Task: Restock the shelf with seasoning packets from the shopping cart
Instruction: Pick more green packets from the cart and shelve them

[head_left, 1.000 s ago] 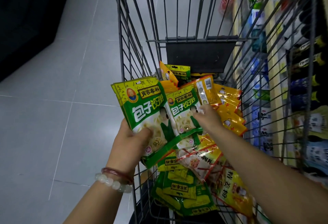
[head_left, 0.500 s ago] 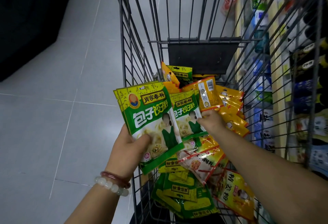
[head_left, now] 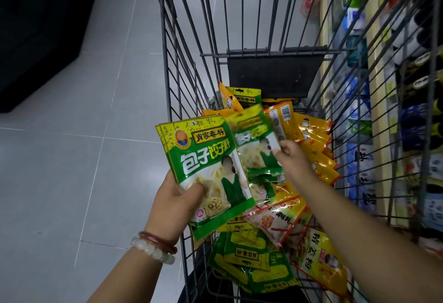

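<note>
Head view: left hand [head_left: 175, 203] grips green packets [head_left: 208, 170]; right hand [head_left: 291, 158] pinches another packet [head_left: 254, 139].

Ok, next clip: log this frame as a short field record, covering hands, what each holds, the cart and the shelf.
left hand: grips a stack of green packets, held over the cart's left edge
right hand: pinches one green packet, motion-blurred, above the pile
cart: wire basket holding loose green, orange and yellow packets
shelf: right of the cart, seen through its bars, stocked
wrist: two bracelets on the left
</note>
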